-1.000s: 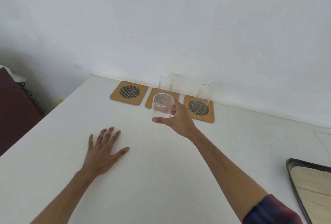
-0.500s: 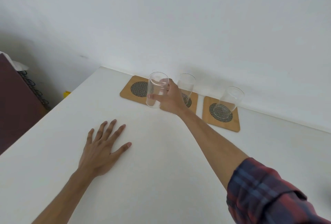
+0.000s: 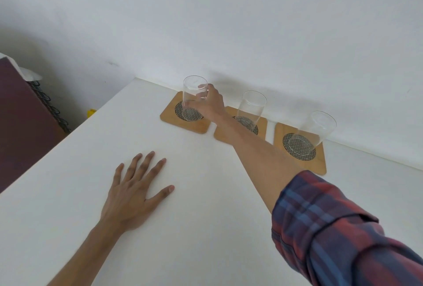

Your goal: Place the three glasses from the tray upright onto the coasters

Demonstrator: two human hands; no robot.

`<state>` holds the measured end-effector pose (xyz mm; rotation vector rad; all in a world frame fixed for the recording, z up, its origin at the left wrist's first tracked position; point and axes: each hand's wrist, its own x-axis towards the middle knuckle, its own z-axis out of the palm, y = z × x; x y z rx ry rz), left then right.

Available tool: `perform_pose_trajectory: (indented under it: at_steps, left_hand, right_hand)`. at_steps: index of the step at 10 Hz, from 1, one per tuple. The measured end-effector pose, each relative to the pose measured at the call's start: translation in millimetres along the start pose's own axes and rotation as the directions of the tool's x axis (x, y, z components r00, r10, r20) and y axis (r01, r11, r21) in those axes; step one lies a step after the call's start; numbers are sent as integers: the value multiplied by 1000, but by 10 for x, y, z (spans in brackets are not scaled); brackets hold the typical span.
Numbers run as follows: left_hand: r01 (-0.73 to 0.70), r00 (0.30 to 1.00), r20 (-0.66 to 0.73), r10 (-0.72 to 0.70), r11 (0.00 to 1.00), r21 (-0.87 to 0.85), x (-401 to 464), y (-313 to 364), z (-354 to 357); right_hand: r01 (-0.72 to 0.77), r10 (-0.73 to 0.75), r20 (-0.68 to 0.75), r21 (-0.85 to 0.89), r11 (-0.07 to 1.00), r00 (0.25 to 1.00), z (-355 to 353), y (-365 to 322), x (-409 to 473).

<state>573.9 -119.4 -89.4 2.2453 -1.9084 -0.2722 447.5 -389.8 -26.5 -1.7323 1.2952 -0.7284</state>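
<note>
Three wooden coasters with dark mesh centres lie in a row by the wall. My right hand (image 3: 211, 105) grips a clear glass (image 3: 193, 95) upright over the left coaster (image 3: 170, 115), its base at or just above the mesh. A second glass (image 3: 251, 108) stands on the middle coaster (image 3: 223, 136). A third glass (image 3: 313, 132) stands on the right coaster (image 3: 319, 162). My left hand (image 3: 135, 192) lies flat on the white table (image 3: 206, 217), fingers spread, holding nothing. The tray is out of view.
The white wall (image 3: 229, 22) runs directly behind the coasters. A dark maroon piece of furniture (image 3: 20, 121) stands beyond the table's left edge, with a small yellow object (image 3: 92, 111) on the floor between them.
My right hand has carried the glass left and farther back, from in front of the coasters to over the left coaster. The view has shifted left. My left hand has stayed flat.
</note>
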Motion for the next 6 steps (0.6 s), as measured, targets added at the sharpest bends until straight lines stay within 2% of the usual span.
perform_pose_trajectory:
  at_steps: [2,5,6]
  left_hand:
    - [4,1000,-1,-4,1000,6,-5,24,-20]
    - [14,1000,24,-14,1000,13,-28,8,-29]
    - [-11,1000,11,11,1000,20,-86,88,-65]
  right_hand:
    - [0,0,-4,-14,1000,1000,47,-49,46]
    - [-69,71,91,-18,997,993,-30,-129,-94]
    - [-32,31,25,36,999,999,-117,-136,-356]
